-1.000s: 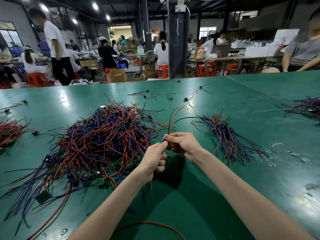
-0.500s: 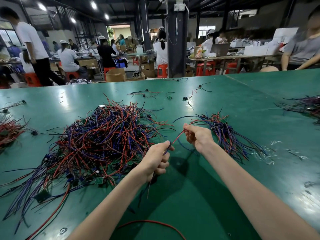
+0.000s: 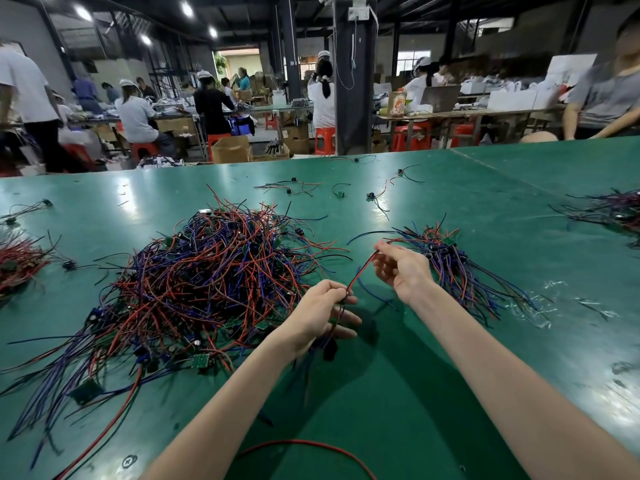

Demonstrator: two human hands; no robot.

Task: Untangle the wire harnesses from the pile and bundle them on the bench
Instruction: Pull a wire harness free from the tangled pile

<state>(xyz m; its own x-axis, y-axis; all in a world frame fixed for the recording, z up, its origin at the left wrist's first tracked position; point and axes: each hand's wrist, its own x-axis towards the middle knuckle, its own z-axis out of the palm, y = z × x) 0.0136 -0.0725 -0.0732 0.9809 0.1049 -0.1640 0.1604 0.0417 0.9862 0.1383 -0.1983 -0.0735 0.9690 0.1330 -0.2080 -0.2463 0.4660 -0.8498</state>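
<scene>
A big tangled pile of red, blue and black wire harnesses (image 3: 194, 282) with small green boards lies left of centre on the green bench (image 3: 398, 393). My left hand (image 3: 320, 315) pinches one harness near its base, just right of the pile. Its red wire (image 3: 360, 273) runs taut up to my right hand (image 3: 403, 270), which pinches the wire's far part between thumb and fingers. A blue wire of the same harness sags below. Right behind my right hand lies a straightened bundle of harnesses (image 3: 460, 271).
Loose harnesses (image 3: 294, 187) are scattered at the far side of the bench. Another heap (image 3: 613, 209) lies at the right edge, a red one (image 3: 17, 261) at the left edge. A stray red wire (image 3: 311, 445) curves near me. People work at tables beyond.
My hands were together at the pile's edge. My right hand has since slid up and right along the red wire, pulling it taut, while my left hand stayed low holding the harness.
</scene>
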